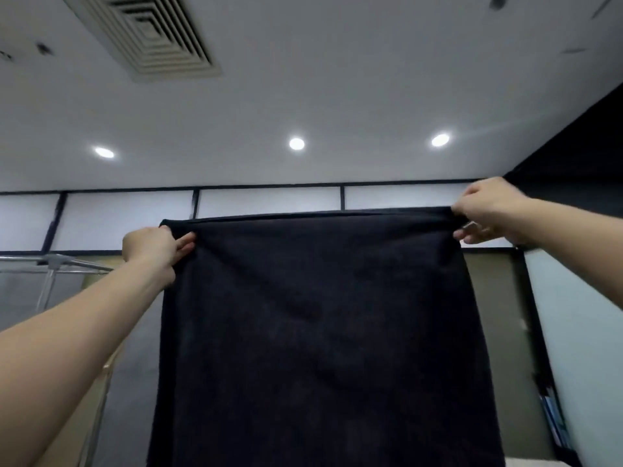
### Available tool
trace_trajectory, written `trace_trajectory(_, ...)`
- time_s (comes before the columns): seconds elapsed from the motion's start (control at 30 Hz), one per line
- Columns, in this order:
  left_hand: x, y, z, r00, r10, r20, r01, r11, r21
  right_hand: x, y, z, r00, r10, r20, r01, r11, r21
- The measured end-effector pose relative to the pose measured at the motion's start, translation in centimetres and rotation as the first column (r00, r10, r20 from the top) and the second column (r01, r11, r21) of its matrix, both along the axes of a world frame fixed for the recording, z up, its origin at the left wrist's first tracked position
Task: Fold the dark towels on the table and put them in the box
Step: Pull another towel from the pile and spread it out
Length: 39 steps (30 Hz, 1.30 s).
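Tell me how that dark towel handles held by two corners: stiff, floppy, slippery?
Likely floppy: the dark towel hangs straight down from the left hand and right hand, with diagonal creases. Probably light: pinches at its top corners carry it. Matte cloth, so probably not slippery in the grip.

Single wide-angle view from the wearer's head, tipped upward and forward, ceiling (337, 79) and its vent (148, 32) filling the upper half, frosted wall panels (269, 198) facing from across the room, dark towel (320, 332) close before the lens, lower centre.
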<state>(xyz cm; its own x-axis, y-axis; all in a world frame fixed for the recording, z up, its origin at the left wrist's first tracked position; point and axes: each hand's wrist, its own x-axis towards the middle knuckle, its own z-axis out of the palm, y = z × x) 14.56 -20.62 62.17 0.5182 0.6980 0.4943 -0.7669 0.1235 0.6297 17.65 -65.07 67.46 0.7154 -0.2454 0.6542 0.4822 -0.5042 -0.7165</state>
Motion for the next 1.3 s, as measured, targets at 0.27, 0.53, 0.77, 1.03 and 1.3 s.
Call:
trace_trajectory(0.27, -2.0, -1.0, 3.4, 0.993, 0.105, 0.057, -0.118, 0.947, 0.299, -0.7, -2.3, 0.4, 0.932, -0.195, 0.304, 0.257, 0.95, -0.178)
trace_trajectory(0.53, -2.8, -2.1, 3.0, 0.713, 0.61, 0.347, -0.676, 0.465, 0.572, 0.3, -2.9, 1.5, 0.806, -0.306, 0.506, 0.517, 0.781, -0.352)
trace_trajectory(0.77, -1.3, -1.7, 4.0, 0.945, 0.291, 0.151, -0.321, 0.728, 0.606, 0.1, -3.3, 2.9, 0.932, -0.302, 0.199, 0.353, 0.877, -0.325)
trace_trajectory(1.03, -0.1, 0.5, 3.2, 0.979, 0.201, 0.025, -0.19, 0.867, 0.461, 1.9, -2.8, -0.7, 0.95, -0.054, 0.307, 0.167, 0.92, -0.356)
trace_trajectory(1.3, -4.5, -0.5, 4.4, 0.943, 0.313, -0.111, -0.118, 0.629, 0.769, 1.6, -5.0, -0.6, 0.914, -0.16, 0.372, 0.344, 0.791, -0.507)
